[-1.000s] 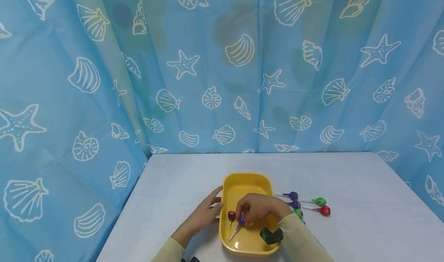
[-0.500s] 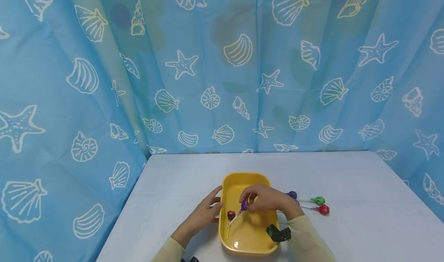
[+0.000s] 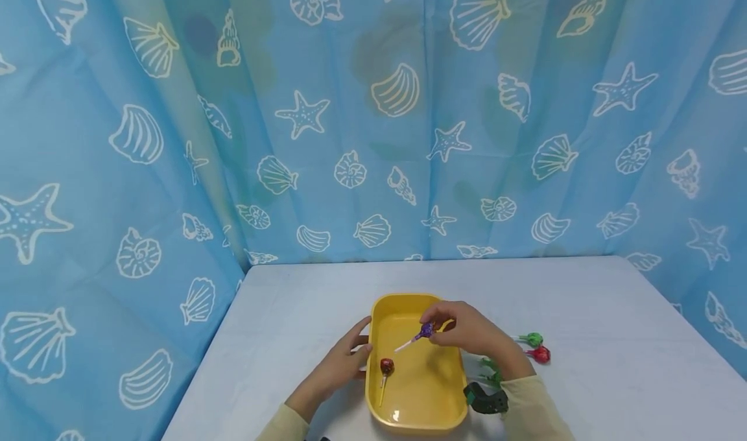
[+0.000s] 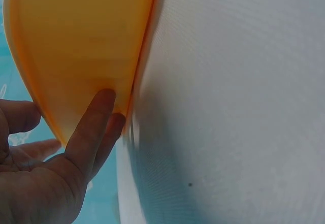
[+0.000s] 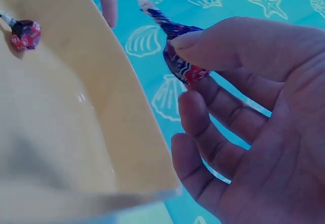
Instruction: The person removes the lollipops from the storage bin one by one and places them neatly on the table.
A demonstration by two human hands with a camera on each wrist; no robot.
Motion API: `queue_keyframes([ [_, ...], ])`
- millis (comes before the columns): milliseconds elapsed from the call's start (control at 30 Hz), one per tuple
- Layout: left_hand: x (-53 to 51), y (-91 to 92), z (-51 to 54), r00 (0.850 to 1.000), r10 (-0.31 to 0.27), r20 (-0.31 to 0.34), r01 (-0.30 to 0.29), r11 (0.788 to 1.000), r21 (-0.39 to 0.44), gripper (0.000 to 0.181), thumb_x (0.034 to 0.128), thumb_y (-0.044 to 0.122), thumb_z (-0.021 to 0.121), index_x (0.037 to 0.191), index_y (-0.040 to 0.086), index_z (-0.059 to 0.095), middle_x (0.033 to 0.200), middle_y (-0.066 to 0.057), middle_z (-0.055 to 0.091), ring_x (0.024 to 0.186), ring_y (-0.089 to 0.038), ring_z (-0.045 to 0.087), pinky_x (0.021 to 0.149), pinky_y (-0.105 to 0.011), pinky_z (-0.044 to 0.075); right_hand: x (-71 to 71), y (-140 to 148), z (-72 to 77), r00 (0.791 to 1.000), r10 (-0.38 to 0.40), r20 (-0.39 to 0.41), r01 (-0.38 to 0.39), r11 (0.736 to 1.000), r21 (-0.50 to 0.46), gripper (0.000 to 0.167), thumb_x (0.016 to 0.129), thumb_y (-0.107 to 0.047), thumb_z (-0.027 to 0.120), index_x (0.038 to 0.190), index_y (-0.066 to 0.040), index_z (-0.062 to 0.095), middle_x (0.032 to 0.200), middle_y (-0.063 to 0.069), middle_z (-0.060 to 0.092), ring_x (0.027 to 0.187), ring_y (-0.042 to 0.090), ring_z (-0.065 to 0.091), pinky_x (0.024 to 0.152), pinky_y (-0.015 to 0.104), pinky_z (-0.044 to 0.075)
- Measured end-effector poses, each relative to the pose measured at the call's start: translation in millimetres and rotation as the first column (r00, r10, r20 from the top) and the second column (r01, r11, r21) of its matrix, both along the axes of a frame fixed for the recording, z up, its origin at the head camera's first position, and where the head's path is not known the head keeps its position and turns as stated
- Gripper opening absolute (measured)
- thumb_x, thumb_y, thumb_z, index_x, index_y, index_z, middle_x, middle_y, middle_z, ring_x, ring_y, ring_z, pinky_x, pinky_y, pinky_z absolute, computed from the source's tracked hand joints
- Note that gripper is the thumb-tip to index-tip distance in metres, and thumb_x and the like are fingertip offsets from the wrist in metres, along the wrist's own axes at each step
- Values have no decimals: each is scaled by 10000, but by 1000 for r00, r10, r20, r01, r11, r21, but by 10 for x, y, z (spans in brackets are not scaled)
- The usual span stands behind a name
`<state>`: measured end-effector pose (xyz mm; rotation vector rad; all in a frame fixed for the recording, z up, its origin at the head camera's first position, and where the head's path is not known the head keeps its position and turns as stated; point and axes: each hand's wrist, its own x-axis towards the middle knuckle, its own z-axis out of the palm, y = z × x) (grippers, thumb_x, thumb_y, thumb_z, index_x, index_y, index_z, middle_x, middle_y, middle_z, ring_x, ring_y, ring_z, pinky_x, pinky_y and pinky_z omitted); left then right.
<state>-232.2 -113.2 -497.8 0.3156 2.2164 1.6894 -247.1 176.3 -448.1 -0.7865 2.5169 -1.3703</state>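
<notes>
My right hand (image 3: 467,329) pinches a purple-wrapped lollipop (image 5: 177,54) by its candy head, above the far right part of a yellow tray (image 3: 417,395). Its white stick points down and to the left in the head view. Inside the tray, on the left, lies a red lollipop (image 3: 386,366) with a yellow stick. My left hand (image 3: 340,366) rests its fairly straight fingers against the tray's left outer wall (image 4: 84,46), thumb and fingers spread. The right forearm hides part of the table to the right of the tray.
Right of the tray lie a green lollipop (image 3: 532,339) and a red lollipop (image 3: 541,355). More green wrappers (image 3: 491,371) show beside the tray, partly behind the right wrist and its dark strap (image 3: 486,400). A blue shell-patterned curtain (image 3: 350,136) hangs behind the white table (image 3: 303,298).
My right hand has lifted the purple lollipop from beside the red one in the tray and moved it up, away and to the right. The left hand has stayed at the tray wall.
</notes>
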Motion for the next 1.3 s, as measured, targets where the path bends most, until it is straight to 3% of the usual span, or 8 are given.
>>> queue_keyframes([
  [200,5,-20,-27,1000,10,8,-10,1000,7,610,1062,98,505,1619,147,261,1459,-303,453,1212,-431,584,789,-450,638,74,154,49,997,-75,-8,75,997,-13,239,901,-122,746,1131,-74,700,1036,12,677,949,215,609,826,264,582],
  [367,4,-40,-52,1000,7,10,-7,1000,13,613,1062,95,506,1620,142,256,1463,-310,446,1223,-444,576,791,-457,637,159,281,76,987,-162,-6,162,987,-10,255,895,-138,748,1136,-71,698,1027,7,681,949,216,616,816,236,583],
  [533,7,-41,-45,1000,9,16,-9,1000,8,612,1062,99,505,1620,144,257,1467,-299,448,1230,-443,573,796,-460,635,229,406,79,974,-224,-29,224,974,-16,264,887,-130,745,1133,-54,688,1025,15,680,948,216,617,825,281,604],
  [700,9,-30,-30,1000,9,23,-9,1000,3,614,1059,113,514,1618,156,265,1468,-276,460,1233,-424,575,803,-466,633,284,571,22,956,-288,-49,289,957,6,255,894,-147,752,1128,-68,688,1037,8,682,957,205,620,867,328,610],
  [900,3,10,-19,999,4,36,-3,1000,-11,601,1058,129,520,1612,179,292,1467,-245,474,1226,-400,584,810,-459,632,426,842,-64,935,-350,-48,351,936,16,281,896,-115,758,1151,-26,680,1061,50,686,929,184,626,815,244,591],
  [1133,6,10,-15,999,20,34,-19,1000,-22,597,1057,127,524,1608,198,306,1470,-240,474,1230,-398,582,808,-443,634,550,1025,-192,903,-428,-30,429,900,76,323,893,-119,767,1176,2,670,1085,74,686,917,181,621,844,384,612],
  [1300,-1,25,-7,999,29,29,-28,999,-41,601,1054,127,529,1608,195,307,1466,-245,476,1225,-404,584,804,-445,635,597,1148,-256,891,-453,-41,455,887,82,305,893,-107,770,1164,-1,677,1089,79,693,904,137,629,841,373,611],
])
